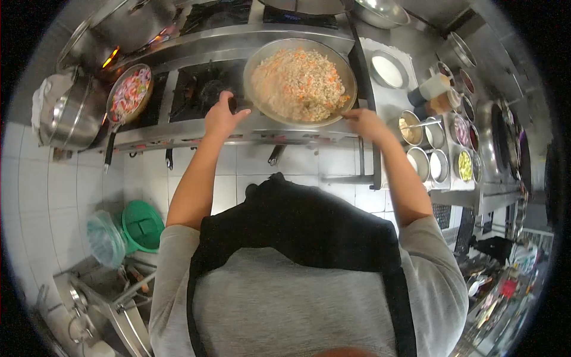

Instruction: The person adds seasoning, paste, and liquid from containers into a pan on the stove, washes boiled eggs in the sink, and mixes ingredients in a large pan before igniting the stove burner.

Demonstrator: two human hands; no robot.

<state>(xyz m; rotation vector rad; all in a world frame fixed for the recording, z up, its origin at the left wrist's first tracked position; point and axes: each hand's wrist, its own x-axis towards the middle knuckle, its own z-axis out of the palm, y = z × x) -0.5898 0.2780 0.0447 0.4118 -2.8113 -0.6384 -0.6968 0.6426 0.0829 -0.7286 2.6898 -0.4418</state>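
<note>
A wide metal pan (257, 109) full of rice-like grains with orange bits (300, 80) sits over the stove's front edge, slightly hazy with steam. At its lower left, my left hand (223, 118) has thumb and forefinger spread apart; the thumb tip is near the rim, and a small dark shape shows between them. My right hand (364, 124) is closed at the pan's lower right rim, its fingers around something dark and thin that I cannot make out. Further left, a smaller pan (112, 122) holds sliced red and white pieces (131, 92).
Flames show near a big pot (134, 24) at the back left. On the right counter stand a bowl of white contents (388, 71), sauce bottles (437, 86) and several metal containers (410, 128). A green bin (143, 226) stands low on the left.
</note>
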